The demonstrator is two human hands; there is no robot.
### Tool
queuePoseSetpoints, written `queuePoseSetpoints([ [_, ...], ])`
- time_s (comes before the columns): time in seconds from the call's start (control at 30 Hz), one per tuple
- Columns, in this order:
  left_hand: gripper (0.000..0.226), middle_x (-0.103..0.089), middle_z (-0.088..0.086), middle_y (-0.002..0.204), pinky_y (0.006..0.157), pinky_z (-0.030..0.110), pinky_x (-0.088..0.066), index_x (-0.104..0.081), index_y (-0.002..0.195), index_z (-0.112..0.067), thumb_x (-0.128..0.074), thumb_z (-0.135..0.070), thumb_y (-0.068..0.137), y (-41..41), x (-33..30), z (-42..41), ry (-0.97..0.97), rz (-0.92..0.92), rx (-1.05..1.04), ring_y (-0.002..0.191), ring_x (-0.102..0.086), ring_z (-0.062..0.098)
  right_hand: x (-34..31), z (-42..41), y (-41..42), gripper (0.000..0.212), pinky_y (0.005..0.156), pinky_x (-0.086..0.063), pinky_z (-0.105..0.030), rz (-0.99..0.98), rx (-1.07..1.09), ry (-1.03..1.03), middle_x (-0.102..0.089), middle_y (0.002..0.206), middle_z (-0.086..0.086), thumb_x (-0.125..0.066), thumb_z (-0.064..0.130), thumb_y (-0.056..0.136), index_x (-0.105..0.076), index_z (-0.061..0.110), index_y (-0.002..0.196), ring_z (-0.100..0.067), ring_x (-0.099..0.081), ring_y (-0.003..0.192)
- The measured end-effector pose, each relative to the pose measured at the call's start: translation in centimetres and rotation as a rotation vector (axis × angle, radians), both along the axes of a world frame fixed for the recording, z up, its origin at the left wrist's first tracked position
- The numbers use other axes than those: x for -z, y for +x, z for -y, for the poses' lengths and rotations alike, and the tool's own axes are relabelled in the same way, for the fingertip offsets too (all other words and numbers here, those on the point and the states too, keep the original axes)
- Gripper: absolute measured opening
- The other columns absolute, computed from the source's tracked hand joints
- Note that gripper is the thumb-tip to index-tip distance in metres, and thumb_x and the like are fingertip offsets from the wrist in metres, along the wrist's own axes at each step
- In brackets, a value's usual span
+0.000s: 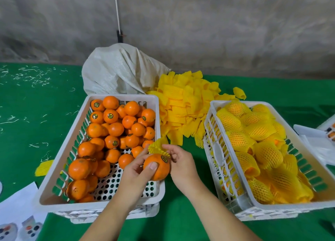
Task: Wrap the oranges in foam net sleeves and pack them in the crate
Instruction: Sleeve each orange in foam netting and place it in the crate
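Two hands meet over the left crate's point(101, 207) near corner: your left grip point(135, 172) curls around an orange point(159, 170), your right grip point(178, 161) pinches a foam sleeve point(156, 147) against it.

Bare oranges point(116, 130) are sitting in the left crate point(54, 170), wrapped ones point(261, 146) in the right crate point(326, 172), sleeves point(183, 103) lying between, sack point(117, 72) behind.

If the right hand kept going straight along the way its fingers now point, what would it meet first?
The right hand points up and left, its fingers already pinching the foam net sleeve above the held orange. Beyond the sleeve, it would probably meet the unwrapped oranges in the left crate; depth is unclear.
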State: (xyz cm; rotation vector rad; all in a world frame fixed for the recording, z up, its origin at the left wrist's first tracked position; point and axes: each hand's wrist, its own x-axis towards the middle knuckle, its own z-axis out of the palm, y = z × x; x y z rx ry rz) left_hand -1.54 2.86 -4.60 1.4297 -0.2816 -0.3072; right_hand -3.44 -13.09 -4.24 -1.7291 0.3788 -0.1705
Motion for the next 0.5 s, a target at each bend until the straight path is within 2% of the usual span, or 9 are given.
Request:
queuePoseSetpoints([
  [0.07, 0.05, -0.077, 0.005, 0.122, 0.087, 0.028, -0.06, -0.081, 0.116, -0.031, -0.077, -0.063, 0.077, -0.1, -0.3, 0.0, -0.032, -0.036, 0.032, 0.115, -0.072, 0.024, -0.1, 0.7, -0.1, 0.036, 0.082, -0.061, -0.029, 0.011, -0.029, -0.005, -0.076, 0.102, 0.007, -0.069, 0.001, 0.094, -0.075, 0.037, 0.093, -0.009, -0.073, 0.096],
  [0.13, 0.046, -0.079, 0.007, 0.113, 0.086, 0.03, -0.061, -0.08, 0.116, -0.03, -0.078, -0.056, 0.078, 0.0, -0.1, 0.0, 0.003, -0.031, 0.011, 0.107, -0.075, 0.027, -0.5, 1.3, -0.3, 0.037, 0.076, -0.057, -0.025, 0.029, -0.02, 0.005, -0.076, 0.094, 0.007, -0.068, 0.001, 0.094, -0.074, 0.037, 0.09, -0.009, -0.073, 0.089],
  [0.23, 0.059, -0.078, 0.0, 0.11, 0.08, 0.025, -0.06, -0.076, 0.116, -0.027, -0.084, -0.06, 0.068, 0.5, 0.5, 0.2, 0.065, -0.05, -0.127, 0.1, -0.075, 0.018, -1.1, 1.8, -0.5, 0.03, 0.079, -0.055, -0.025, 0.093, 0.011, 0.023, -0.075, 0.092, 0.009, -0.07, 0.003, 0.094, -0.071, 0.033, 0.089, -0.008, -0.072, 0.09],
  [0.33, 0.062, -0.069, 0.004, 0.111, 0.069, 0.02, -0.058, -0.057, 0.12, -0.032, -0.088, -0.054, 0.072, 0.8, 1.1, 0.6, 0.044, -0.04, -0.246, 0.09, -0.071, 0.006, -1.3, 0.9, -0.6, 0.029, 0.081, -0.057, -0.026, 0.143, 0.012, -0.038, -0.074, 0.092, 0.009, -0.069, 0.002, 0.093, -0.069, 0.03, 0.091, -0.009, -0.072, 0.09],
  [0.43, 0.06, -0.057, 0.0, 0.124, 0.077, 0.021, -0.059, -0.045, 0.131, -0.042, -0.08, -0.053, 0.084, 1.0, 1.4, 0.5, 0.045, -0.024, -0.33, 0.1, -0.065, -0.006, -1.5, -0.6, -1.2, 0.03, 0.076, -0.055, -0.018, 0.187, -0.009, -0.129, -0.072, 0.095, 0.017, -0.068, 0.011, 0.095, -0.066, 0.041, 0.096, -0.006, -0.071, 0.09],
  [0.47, 0.061, -0.057, -0.002, 0.131, 0.083, 0.025, -0.061, -0.046, 0.138, -0.042, -0.075, -0.057, 0.087, 1.1, 1.4, 0.5, 0.041, -0.036, -0.35, 0.11, -0.065, -0.003, -1.4, -1.2, -1.5, 0.028, 0.075, -0.055, -0.017, 0.198, -0.027, -0.148, -0.072, 0.096, 0.019, -0.067, 0.016, 0.095, -0.065, 0.043, 0.099, -0.005, -0.07, 0.09],
  [0.5, 0.063, -0.056, 0.0, 0.139, 0.09, 0.035, -0.063, -0.047, 0.144, -0.039, -0.069, -0.06, 0.089, 1.2, 1.5, 0.4, 0.027, -0.059, -0.356, 0.121, -0.064, 0.006, -1.3, -1.9, -1.7, 0.024, 0.075, -0.056, -0.017, 0.207, -0.047, -0.162, -0.072, 0.097, 0.019, -0.066, 0.02, 0.094, -0.064, 0.043, 0.101, -0.005, -0.07, 0.091],
])
